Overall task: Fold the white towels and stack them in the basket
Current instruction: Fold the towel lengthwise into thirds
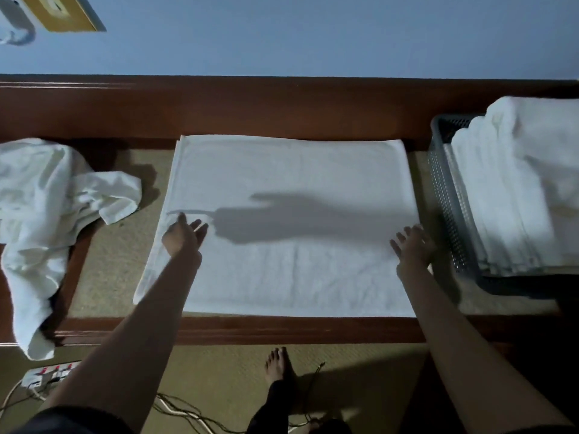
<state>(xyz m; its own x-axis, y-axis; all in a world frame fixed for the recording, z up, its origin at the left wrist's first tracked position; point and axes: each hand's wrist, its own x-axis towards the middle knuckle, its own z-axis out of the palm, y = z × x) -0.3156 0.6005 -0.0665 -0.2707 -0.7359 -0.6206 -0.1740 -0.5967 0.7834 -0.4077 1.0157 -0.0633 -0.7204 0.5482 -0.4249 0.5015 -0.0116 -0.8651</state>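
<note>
A white towel (pixel 288 170) lies spread flat in a folded rectangle on the middle of the table (pixel 282 330). My left hand (pixel 183 234) hovers with straight fingers over the towel's left edge. My right hand (pixel 413 244) is spread open at the towel's right edge, next to the basket. A grey perforated basket (pixel 448 195) at the right holds a stack of folded white towels (pixel 513 183). Crumpled white towels (pixel 47 208) lie at the left, one hanging over the table's front edge.
The table has a raised reddish wooden rim (pixel 282 104) and an olive inset surface. A blue wall rises behind it. On the floor below are a power strip (pixel 50 375), loose cables (pixel 188 415) and my bare foot (pixel 279 368).
</note>
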